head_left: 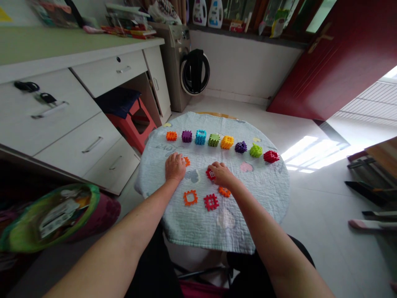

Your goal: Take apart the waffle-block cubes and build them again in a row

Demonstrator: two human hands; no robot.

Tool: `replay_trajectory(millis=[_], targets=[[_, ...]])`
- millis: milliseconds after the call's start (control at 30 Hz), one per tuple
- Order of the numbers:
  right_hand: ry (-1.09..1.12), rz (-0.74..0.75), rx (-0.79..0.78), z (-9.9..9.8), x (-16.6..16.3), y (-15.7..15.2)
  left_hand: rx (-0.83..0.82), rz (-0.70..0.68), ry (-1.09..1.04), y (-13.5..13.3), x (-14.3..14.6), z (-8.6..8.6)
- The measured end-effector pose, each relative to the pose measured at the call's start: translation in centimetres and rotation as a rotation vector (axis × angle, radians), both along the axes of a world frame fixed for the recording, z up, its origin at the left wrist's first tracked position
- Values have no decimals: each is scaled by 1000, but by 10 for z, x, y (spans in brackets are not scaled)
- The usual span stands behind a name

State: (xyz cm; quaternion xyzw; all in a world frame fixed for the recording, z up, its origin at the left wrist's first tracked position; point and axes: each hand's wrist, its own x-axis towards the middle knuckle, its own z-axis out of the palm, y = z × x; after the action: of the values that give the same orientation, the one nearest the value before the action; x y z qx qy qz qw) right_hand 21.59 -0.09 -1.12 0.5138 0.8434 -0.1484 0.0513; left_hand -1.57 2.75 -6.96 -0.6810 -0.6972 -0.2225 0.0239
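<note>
My left hand [175,167] is low over the cloth-covered table, fingers curled down on an orange interlocking tile [187,161], which is partly hidden by them. To its right, my right hand [222,174] has its fingertips closed on a red interlocking tile [210,174] with a window-like grid. Partly under my right wrist lies another orange tile [224,191]. Nearer to me are an orange square frame tile [190,198] and a red grid tile [211,202], both flat on the cloth.
Along the table's far side stands a row of small assembled blocks, from an orange one [171,136] to a red one [271,156]. A red stool [136,120], a washing machine [173,62] with its door open and a full bin [93,215] surround the table [263,207].
</note>
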Motion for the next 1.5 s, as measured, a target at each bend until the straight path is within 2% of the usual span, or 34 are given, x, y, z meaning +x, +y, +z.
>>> replay_trajectory(millis=[267,433,567,933,1167,1500], targets=[[-29,-14,-32,0,-3,9,19,-7,5,1,0,-2],[-8,-36,20,4,-2,6,22,-3,-10,0,0,0],[59,-56,68,8,3,-7,24,-12,-1,0,0,1],[238,16,58,5,10,-55,20,-7,10,-1,1,1],[200,53,54,11,5,-87,25,-7,21,-3,2,4],[97,92,19,9,-1,-96,12,-1,12,-2,2,4]])
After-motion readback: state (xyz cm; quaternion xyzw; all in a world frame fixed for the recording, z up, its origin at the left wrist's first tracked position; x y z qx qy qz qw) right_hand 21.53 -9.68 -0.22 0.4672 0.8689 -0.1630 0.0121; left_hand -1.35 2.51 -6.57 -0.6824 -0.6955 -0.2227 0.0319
